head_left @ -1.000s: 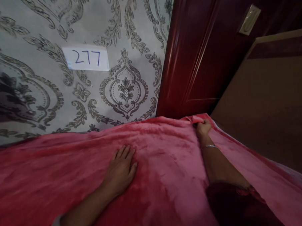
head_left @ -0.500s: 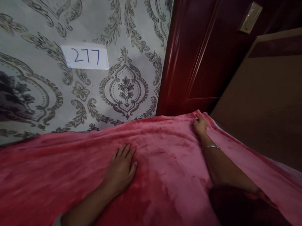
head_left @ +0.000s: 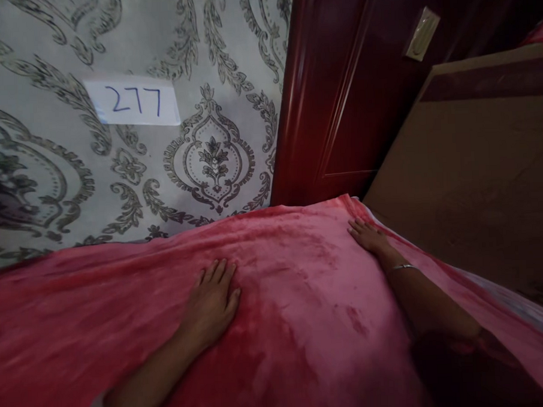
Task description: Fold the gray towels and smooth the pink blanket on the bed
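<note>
A pink-red plush blanket (head_left: pixel 297 274) is spread across a wide flat surface, with shallow wrinkles along its far side. My left hand (head_left: pixel 210 299) lies flat on the middle of it, fingers outstretched and thumb apart. Farther off to the right, my right hand (head_left: pixel 369 235) rests palm down on the blanket near its far right corner, fingers extended and holding nothing. What the blanket covers is mostly hidden; a strip of pale patterned cloth (head_left: pixel 518 295) shows along the right edge.
A patterned grey wall (head_left: pixel 156 154) rises behind the blanket, bearing a white paper label (head_left: pixel 134 101) marked 277. Dark red wooden panelling (head_left: pixel 321 99) stands at the back right. A large brown cardboard sheet or box (head_left: pixel 481 176) borders the blanket's right side.
My right hand has let go of the blanket's far right corner and moved slightly nearer, flattening onto the cloth. My left hand stays flat in place. The view has shifted a little to the right.
</note>
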Tool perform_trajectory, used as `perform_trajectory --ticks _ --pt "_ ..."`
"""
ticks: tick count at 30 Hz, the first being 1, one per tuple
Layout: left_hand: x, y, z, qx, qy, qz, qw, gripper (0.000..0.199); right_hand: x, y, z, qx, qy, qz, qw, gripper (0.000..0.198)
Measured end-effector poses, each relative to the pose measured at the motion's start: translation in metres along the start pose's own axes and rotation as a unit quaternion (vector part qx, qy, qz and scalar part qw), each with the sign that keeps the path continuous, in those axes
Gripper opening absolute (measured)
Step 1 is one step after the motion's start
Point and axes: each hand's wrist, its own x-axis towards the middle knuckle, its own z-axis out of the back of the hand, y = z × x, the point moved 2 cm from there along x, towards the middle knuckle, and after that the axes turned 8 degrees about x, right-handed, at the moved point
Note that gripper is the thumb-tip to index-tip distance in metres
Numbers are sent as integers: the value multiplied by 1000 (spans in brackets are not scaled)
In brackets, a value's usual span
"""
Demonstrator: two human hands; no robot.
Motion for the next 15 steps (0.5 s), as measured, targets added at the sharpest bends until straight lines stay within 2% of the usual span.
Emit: perform_trajectory --ticks 5,7,10,12,15 --pt "1 1 -3 6 -11 2 1000 58 -18 -3 3 4 8 32 999 57" --pt "1 1 -3 8 -10 -1 1000 58 -34 -18 2 6 9 59 998 58" --pt "2 0 -1 19 0 -3 1000 58 -54 -52 1 -1 -2 60 998 58" --pt "3 -1 1 29 13 -1 999 59 -60 -72 3 -2 -17 53 998 58" --pt "4 -2 3 42 29 2 999 60 -62 -83 8 1 -63 54 997 56"
